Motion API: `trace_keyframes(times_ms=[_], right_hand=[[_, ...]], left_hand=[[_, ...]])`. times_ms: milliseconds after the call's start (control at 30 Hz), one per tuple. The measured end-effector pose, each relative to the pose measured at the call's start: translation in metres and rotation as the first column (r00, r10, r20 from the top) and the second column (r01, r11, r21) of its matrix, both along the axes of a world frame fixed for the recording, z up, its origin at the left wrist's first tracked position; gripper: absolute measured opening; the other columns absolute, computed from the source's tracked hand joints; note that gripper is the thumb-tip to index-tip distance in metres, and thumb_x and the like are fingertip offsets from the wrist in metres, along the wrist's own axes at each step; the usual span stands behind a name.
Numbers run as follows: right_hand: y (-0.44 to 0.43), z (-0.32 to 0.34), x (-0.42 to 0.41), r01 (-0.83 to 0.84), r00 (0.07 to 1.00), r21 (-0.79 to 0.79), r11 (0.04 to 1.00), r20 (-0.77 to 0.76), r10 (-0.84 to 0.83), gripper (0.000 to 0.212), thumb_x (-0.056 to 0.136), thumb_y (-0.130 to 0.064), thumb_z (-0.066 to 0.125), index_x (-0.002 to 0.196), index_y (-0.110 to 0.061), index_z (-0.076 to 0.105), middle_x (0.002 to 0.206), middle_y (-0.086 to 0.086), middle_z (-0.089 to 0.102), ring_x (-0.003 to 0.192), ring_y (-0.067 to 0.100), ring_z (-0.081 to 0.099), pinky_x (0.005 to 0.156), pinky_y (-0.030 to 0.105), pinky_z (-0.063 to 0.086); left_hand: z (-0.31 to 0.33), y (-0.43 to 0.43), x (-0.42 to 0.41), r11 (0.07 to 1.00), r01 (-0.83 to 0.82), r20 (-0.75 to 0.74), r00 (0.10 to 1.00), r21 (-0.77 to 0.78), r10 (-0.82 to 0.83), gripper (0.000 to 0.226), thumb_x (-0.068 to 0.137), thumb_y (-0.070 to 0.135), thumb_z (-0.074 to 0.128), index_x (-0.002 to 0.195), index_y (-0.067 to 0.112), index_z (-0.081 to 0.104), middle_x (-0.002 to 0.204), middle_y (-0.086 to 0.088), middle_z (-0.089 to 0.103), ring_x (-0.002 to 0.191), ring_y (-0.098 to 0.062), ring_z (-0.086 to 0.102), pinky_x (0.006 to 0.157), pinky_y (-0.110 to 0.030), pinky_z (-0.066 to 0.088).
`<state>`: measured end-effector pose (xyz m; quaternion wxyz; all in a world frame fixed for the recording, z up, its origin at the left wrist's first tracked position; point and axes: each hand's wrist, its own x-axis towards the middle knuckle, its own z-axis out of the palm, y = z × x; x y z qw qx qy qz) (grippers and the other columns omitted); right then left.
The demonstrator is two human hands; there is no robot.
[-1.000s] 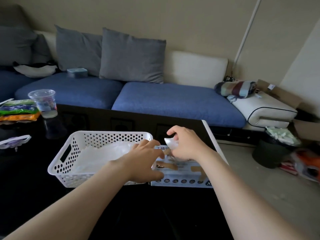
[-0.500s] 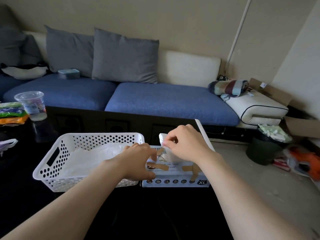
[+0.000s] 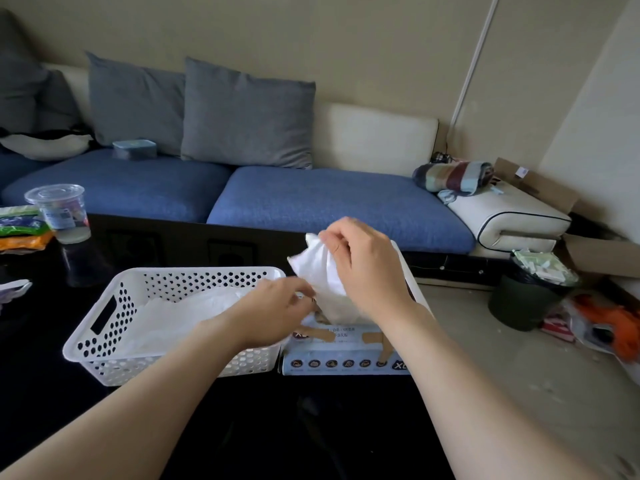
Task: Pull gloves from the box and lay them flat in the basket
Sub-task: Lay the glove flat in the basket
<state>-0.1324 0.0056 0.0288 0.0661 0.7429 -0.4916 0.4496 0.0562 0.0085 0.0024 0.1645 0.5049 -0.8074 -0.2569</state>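
A pale blue glove box (image 3: 346, 362) marked XL lies on the black table. Just left of it stands a white perforated basket (image 3: 104, 348) with thin white gloves (image 3: 180, 317) lying inside. My right hand (image 3: 363, 268) pinches a white glove (image 3: 318, 268) and holds it raised above the box, its lower end still at the box opening. My left hand (image 3: 277, 310) reaches over the basket's right rim with curled fingers at the box top by the glove's base. Whether it pinches the glove or presses the box is hidden.
A clear plastic cup (image 3: 62, 213) and colourful packets (image 3: 20, 226) sit at the table's far left. A blue sofa (image 3: 311, 202) runs behind the table. A dark waste bin (image 3: 530, 296) and orange litter (image 3: 613, 323) lie on the floor to the right.
My right hand has risen, drawing the white glove well up out of the box. My left hand stayed at the box top beside the basket.
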Motion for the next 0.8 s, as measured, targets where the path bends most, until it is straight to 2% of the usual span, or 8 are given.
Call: trace_keyframes(times_ms=[67,100,167,267,367,500,633,800], right_hand=[[0.003,0.005,0.008,0.022,0.994,-0.040,0.999,0.105,-0.018,0.024,0.113,-0.030,0.049,0.096,-0.014,0.057,0.078,-0.013,0.056,0.068,0.010,0.054,0.059,0.035,0.043],[0.004,0.007,0.011,0.023,0.988,-0.049,0.999,0.152,-0.015,0.023,0.114,-0.027,0.046,0.096,-0.016,0.052,0.074,-0.015,0.052,0.064,0.008,0.051,0.057,0.030,0.038],[0.006,0.010,0.018,0.016,0.976,-0.055,0.998,0.219,-0.003,0.020,0.115,-0.022,0.042,0.096,-0.017,0.046,0.068,-0.016,0.045,0.058,0.005,0.048,0.054,0.020,0.029],[0.008,0.010,0.023,-0.010,0.965,-0.025,1.000,0.261,0.016,0.021,0.115,-0.019,0.041,0.096,-0.013,0.047,0.066,-0.015,0.045,0.057,0.004,0.049,0.052,0.017,0.031],[0.009,0.009,0.026,-0.057,0.953,0.083,0.995,0.300,0.030,0.022,0.114,-0.019,0.045,0.094,-0.014,0.049,0.066,-0.011,0.050,0.059,0.003,0.051,0.054,0.015,0.035],[0.009,0.006,0.024,-0.134,0.944,0.214,0.968,0.325,0.059,0.029,0.112,-0.023,0.052,0.083,-0.023,0.052,0.062,-0.012,0.052,0.056,0.003,0.049,0.055,0.015,0.036],[0.007,0.004,0.025,-0.183,0.938,0.310,0.933,0.339,0.071,0.029,0.106,-0.023,0.062,0.078,-0.019,0.061,0.059,-0.019,0.060,0.056,0.003,0.056,0.056,0.013,0.040],[0.006,0.001,0.027,-0.249,0.931,0.463,0.851,0.355,0.079,0.029,0.098,-0.019,0.070,0.068,-0.018,0.071,0.092,-0.009,0.080,0.093,0.001,0.073,0.081,0.021,0.055]], left_hand=[[0.003,-0.003,0.000,0.985,-0.155,-0.156,0.974,0.072,0.165,0.029,0.103,0.017,0.043,0.117,0.025,0.067,0.107,0.003,0.073,0.071,-0.004,0.064,0.062,-0.024,0.049],[0.006,-0.005,0.000,0.971,-0.213,-0.225,0.946,0.110,0.233,0.033,0.102,0.012,0.040,0.110,0.023,0.070,0.104,0.002,0.073,0.070,-0.005,0.064,0.061,-0.024,0.051],[0.008,-0.008,0.002,0.942,-0.283,-0.361,0.872,0.178,0.330,0.035,0.101,0.014,0.042,0.099,0.023,0.076,0.103,0.003,0.075,0.093,-0.011,0.067,0.077,-0.029,0.054],[0.014,-0.007,0.005,0.913,-0.298,-0.509,0.760,0.279,0.404,0.036,0.102,0.024,0.042,0.101,0.021,0.078,0.106,0.006,0.077,0.107,-0.010,0.065,0.083,-0.028,0.046],[0.015,-0.004,0.008,0.909,-0.249,-0.506,0.766,0.335,0.396,0.042,0.100,0.026,0.038,0.104,0.016,0.079,0.099,0.005,0.080,0.107,-0.015,0.067,0.091,-0.032,0.048],[0.017,0.000,0.009,0.883,-0.250,-0.507,0.742,0.397,0.438,0.048,0.105,0.027,0.029,0.107,0.013,0.074,0.098,-0.003,0.080,0.105,-0.021,0.068,0.082,-0.032,0.044],[0.017,-0.005,0.013,0.881,-0.141,-0.613,0.668,0.452,0.422,0.064,0.106,0.062,0.034,0.112,0.015,0.077,0.104,-0.005,0.081,0.104,-0.023,0.075,0.096,-0.043,0.054],[0.011,-0.009,0.018,0.926,-0.176,-0.571,0.744,0.334,0.348,0.059,0.100,0.053,0.061,0.105,-0.006,0.070,0.105,-0.025,0.071,0.095,-0.036,0.074,0.091,-0.053,0.063]])
